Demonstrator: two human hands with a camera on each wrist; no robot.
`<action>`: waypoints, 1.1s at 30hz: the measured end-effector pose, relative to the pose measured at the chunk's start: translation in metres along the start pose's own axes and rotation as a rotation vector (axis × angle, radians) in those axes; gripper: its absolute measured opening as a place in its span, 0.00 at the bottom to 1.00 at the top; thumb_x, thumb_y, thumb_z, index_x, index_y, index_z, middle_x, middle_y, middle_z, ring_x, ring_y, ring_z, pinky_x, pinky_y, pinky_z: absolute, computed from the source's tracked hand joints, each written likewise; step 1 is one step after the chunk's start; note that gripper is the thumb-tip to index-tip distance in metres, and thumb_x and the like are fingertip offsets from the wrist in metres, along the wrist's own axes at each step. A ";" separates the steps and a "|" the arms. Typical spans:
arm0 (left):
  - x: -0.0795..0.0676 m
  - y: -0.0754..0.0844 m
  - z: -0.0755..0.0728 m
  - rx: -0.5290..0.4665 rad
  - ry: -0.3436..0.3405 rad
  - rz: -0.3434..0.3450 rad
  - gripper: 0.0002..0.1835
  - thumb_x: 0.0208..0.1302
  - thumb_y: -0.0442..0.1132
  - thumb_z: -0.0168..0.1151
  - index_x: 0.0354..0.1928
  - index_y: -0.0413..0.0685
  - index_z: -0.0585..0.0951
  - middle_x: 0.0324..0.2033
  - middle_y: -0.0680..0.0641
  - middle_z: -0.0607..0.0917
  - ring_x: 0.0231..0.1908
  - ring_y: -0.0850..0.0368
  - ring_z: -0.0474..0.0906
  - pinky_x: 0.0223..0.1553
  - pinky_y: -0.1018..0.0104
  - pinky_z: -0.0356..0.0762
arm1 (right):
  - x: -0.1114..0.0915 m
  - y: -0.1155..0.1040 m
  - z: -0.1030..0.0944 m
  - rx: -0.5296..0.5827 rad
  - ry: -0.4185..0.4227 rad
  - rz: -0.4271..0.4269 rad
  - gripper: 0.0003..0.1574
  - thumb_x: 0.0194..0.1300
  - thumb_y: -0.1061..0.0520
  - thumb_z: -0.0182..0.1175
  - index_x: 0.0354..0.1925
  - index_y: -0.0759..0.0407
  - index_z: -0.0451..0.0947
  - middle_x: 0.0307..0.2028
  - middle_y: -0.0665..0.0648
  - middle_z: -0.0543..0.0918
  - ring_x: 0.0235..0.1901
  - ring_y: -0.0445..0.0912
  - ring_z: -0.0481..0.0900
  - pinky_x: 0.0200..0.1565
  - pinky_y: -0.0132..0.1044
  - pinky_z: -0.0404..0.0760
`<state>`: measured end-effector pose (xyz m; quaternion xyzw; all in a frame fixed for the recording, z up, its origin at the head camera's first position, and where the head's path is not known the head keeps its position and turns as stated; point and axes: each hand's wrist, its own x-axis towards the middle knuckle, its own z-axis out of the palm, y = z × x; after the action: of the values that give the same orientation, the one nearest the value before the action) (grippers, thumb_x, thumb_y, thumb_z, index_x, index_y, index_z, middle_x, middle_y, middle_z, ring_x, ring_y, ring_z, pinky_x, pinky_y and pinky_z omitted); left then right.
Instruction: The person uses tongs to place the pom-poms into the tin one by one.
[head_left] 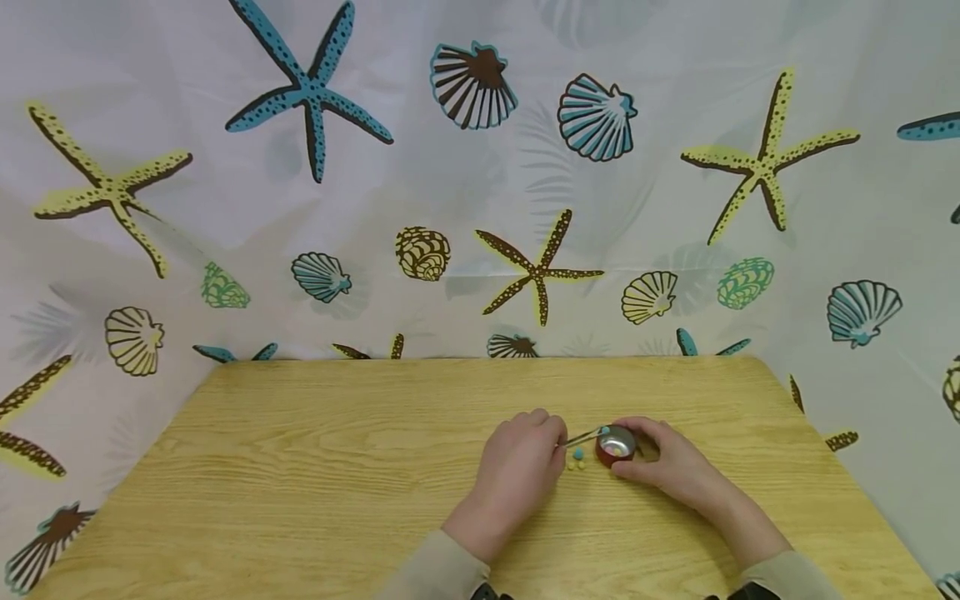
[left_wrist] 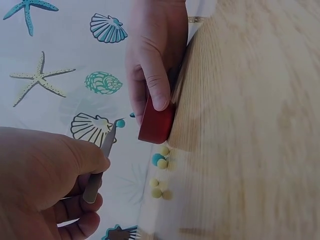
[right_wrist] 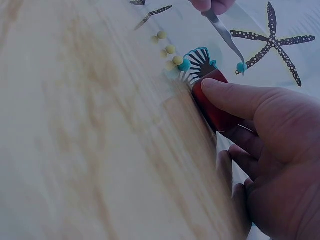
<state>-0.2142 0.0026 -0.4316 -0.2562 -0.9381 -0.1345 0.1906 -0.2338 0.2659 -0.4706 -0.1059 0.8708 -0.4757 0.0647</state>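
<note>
A small round turquoise ball (head_left: 604,430) sits in the tips of slim metal tweezers (head_left: 581,437), which I pinch in my left hand (head_left: 521,462). Both wrist views show it raised above the round red metal cup (head_left: 602,455), apart from its rim; only the head view shows the silvery inside. My right hand (head_left: 673,465) grips the cup's side. Just left of the cup lie another turquoise ball (head_left: 578,454) and small yellow balls (head_left: 581,466). The wooden tabletop (head_left: 300,467) runs widest to my left; its far edge, near the shell-patterned cloth (head_left: 450,175), lies beyond both hands.
</note>
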 end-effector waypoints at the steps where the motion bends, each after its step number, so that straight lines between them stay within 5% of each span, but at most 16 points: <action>1: 0.000 0.000 0.000 0.001 0.001 0.000 0.06 0.72 0.39 0.77 0.38 0.52 0.87 0.32 0.55 0.84 0.32 0.58 0.80 0.35 0.63 0.79 | 0.000 0.000 0.000 0.000 0.001 0.000 0.42 0.69 0.45 0.80 0.74 0.55 0.78 0.71 0.61 0.79 0.77 0.63 0.67 0.77 0.68 0.59; 33: 0.001 0.000 0.016 0.041 -0.041 -0.006 0.07 0.71 0.41 0.78 0.38 0.53 0.87 0.32 0.55 0.84 0.31 0.58 0.80 0.33 0.64 0.77 | -0.001 -0.001 0.001 0.021 -0.006 -0.017 0.41 0.69 0.49 0.80 0.74 0.57 0.77 0.70 0.62 0.80 0.77 0.64 0.67 0.77 0.69 0.58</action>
<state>-0.2197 0.0089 -0.4455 -0.2519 -0.9452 -0.1105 0.1760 -0.2324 0.2647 -0.4709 -0.1137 0.8647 -0.4851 0.0643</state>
